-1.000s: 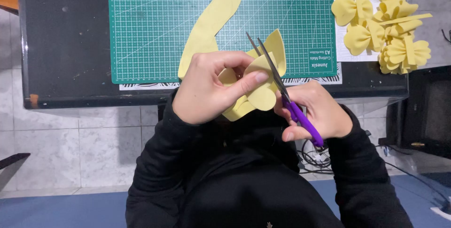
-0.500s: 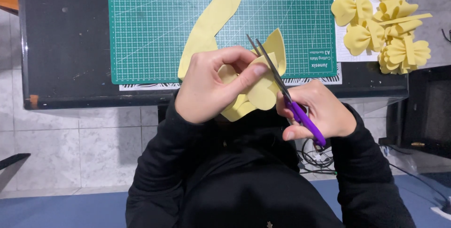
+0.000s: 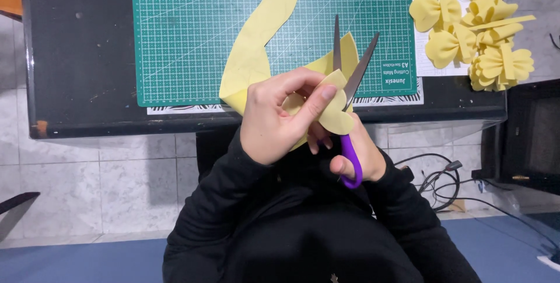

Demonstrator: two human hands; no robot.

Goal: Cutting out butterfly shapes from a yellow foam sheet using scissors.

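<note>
Left hand (image 3: 279,116) pinches yellow foam piece (image 3: 333,108) just below the green cutting mat (image 3: 192,32). Right hand (image 3: 359,154) grips purple-handled scissors (image 3: 349,93) (blades spread apart) at the piece's edge. Yellow foam strip (image 3: 259,44) lies across the mat; foam bows (image 3: 472,32) sit right of it.

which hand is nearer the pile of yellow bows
Right. The right hand, gripping the purple-handled scissors, sits below-left of the yellow bows; the left hand is farther left.
</note>
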